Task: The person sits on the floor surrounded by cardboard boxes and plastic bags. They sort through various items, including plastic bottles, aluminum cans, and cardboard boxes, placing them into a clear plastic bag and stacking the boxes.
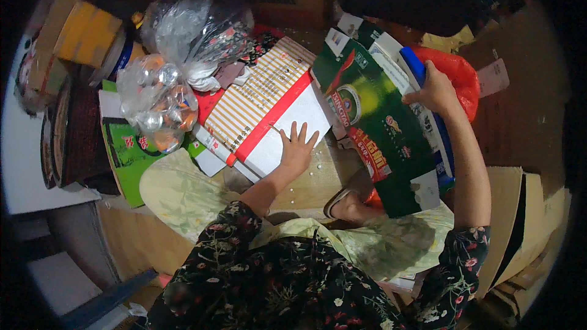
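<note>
My left hand [297,149], fingers spread, rests flat on the white part of a flattened carton [266,105] with yellow stripes and a red band. On the right, my right hand [433,89] grips the upper edge of a stack of flattened cartons, thumb on the near face. The front one is a green Tsingtao beer carton [367,101], tilted up over my leg. Behind it show white and blue cardboard edges [447,146]. A red plastic bag [463,80] lies behind that stack, partly hidden.
A clear bag of crushed cans [158,96] sits at left, beside a larger clear plastic bag [197,32]. Below it stands a green carton [133,156]. Brown cardboard [500,220] leans at right. Small white beads [312,174] dot the floor near my sandalled foot [351,206].
</note>
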A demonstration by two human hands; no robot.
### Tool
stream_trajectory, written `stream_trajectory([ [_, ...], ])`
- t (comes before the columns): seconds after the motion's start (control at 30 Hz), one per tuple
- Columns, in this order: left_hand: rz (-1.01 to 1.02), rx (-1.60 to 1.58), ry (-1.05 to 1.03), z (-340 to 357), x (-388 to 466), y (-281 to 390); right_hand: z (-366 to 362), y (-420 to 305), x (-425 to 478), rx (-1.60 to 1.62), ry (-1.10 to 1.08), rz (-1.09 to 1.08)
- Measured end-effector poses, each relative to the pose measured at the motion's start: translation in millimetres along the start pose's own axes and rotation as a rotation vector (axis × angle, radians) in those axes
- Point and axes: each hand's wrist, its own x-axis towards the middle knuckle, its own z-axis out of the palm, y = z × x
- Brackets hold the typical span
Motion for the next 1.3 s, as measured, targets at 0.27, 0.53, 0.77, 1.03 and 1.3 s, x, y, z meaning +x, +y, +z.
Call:
stream_trajectory([
  [0.27,0.210,0.025,-0.026,-50.3,-12.0,-5.3,-4.0,43.5,-12.9,0.112,-0.103,0.036],
  [0.53,0.309,-0.075,-0.042,-74.3,-21.3,-11.7,25.9,107.8,-14.1,0.322,-0.136,-0.012],
  [0.77,0.407,-0.141,0.144,-111.4,-18.9,-7.5,85.0,198.8,-61.4,0.630,-0.089,-0.089],
  [1.03,0.427,0.042,0.071,-143.4,-13.7,-8.9,144.8,244.1,-85.0,0.921,-0.063,-0.118],
  [1.3,0.371,0.457,0.150,-166.9,-17.2,-16.6,174.8,269.0,-84.6,1.095,-0.019,-0.144],
])
